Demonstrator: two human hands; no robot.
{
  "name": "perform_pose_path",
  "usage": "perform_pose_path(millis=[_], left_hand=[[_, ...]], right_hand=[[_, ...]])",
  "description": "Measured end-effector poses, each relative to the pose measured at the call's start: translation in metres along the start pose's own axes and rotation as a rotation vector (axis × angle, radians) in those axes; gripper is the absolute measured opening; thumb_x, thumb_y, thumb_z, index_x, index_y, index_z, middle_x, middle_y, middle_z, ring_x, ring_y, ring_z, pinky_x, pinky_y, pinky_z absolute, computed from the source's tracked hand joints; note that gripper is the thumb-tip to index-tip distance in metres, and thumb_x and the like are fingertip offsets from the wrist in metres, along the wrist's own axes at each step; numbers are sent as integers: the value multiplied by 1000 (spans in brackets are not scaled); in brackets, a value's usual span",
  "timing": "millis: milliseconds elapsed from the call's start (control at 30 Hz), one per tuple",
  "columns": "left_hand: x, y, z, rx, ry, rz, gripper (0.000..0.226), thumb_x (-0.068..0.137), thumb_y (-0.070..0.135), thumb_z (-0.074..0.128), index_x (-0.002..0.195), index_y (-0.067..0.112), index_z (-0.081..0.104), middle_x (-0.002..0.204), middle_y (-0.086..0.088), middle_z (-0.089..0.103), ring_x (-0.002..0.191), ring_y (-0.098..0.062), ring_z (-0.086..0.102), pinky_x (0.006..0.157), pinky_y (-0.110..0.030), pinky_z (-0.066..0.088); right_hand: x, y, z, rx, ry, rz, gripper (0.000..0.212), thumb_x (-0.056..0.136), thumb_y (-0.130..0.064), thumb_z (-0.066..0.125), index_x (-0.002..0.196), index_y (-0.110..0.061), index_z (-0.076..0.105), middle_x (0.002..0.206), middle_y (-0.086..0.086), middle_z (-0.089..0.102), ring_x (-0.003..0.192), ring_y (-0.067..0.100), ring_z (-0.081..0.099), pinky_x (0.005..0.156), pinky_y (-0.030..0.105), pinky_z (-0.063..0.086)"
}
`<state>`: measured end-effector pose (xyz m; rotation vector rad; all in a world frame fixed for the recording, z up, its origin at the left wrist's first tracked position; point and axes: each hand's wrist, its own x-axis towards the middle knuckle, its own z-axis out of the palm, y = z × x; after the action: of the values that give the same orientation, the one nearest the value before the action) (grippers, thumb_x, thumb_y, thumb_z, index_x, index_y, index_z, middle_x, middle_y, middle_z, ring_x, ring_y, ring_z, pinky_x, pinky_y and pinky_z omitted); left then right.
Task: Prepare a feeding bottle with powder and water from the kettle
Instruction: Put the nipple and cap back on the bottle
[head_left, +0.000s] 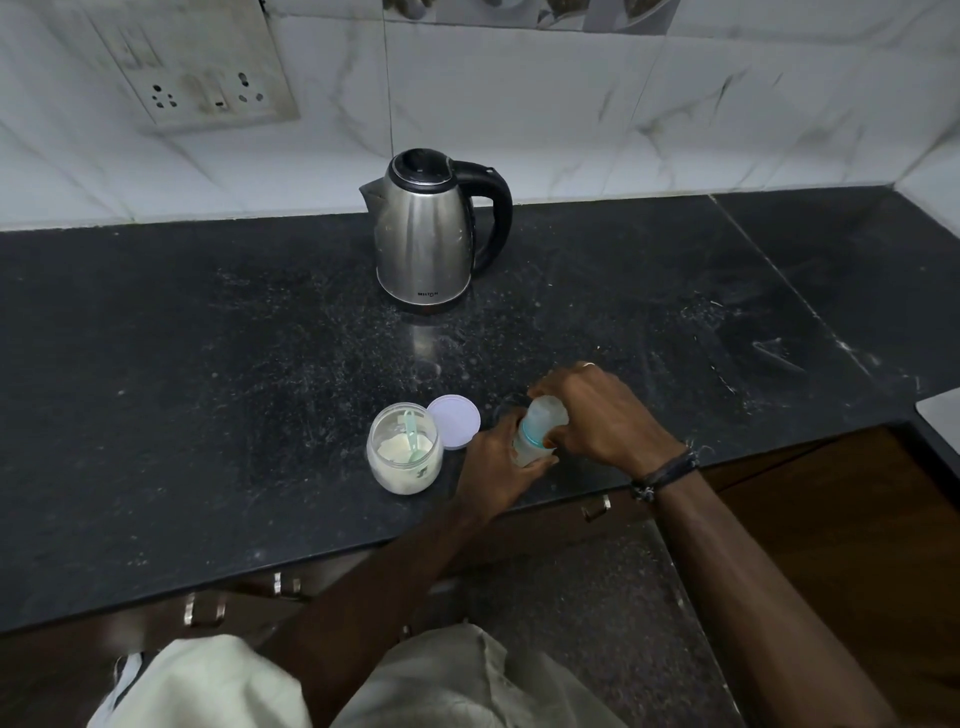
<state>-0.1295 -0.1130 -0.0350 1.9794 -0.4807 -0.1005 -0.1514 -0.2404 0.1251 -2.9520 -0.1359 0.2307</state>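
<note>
The bottle (535, 434) is held just above the near edge of the counter (208, 374), tilted, its base toward the person and its top toward the kettle (423, 234). The left hand (493, 462) is wrapped round its lower body, and the right hand (597, 415) is curled over the top, at the teal ring (531, 435) and the cloudy cap above it. I take this for work on the screw top, though whether it is going on or coming off I cannot tell; nor can I tell whether there is anything inside. Just left of the hands stands the jar (405, 452), open, with pale powder and a green scoop (413, 431) standing in it; its lid (453, 422) lies flat beside it, touching or nearly so. A dark round thing sits behind the bottle, mostly hidden. If the top is coming off, the next move calls for setting the bottle upright on the counter, close to the jar, so that one hand is free for the scoop. The kettle stands well back by the wall, lid shut, handle to the person's right, so the right hand could take it with a plain forward reach. There is wide open counter between kettle and hands. The risk is the front edge: bottle, jar and lid all sit close to it, and a nudge toward the person could tip powder off.
</note>
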Motion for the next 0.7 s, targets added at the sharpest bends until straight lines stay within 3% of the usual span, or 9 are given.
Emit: perform_pose_path(millis=[400, 700], left_hand=[[0, -3, 4, -10, 17, 24, 67, 72, 54, 75, 125, 16, 59, 107, 0, 73, 97, -17, 70, 84, -39, 54], [1, 4, 4, -3, 32, 21, 67, 72, 57, 67, 120, 10, 63, 108, -5, 72, 98, -22, 70, 86, -39, 55]], right_hand=[[7, 3, 7, -46, 26, -6, 49, 65, -24, 81, 111, -21, 66, 103, 3, 69, 99, 25, 60, 75, 33, 46], [6, 4, 16, 0, 81, 51, 51, 68, -46, 80, 106, -18, 62, 100, 4, 64, 89, 23, 60, 69, 28, 35]])
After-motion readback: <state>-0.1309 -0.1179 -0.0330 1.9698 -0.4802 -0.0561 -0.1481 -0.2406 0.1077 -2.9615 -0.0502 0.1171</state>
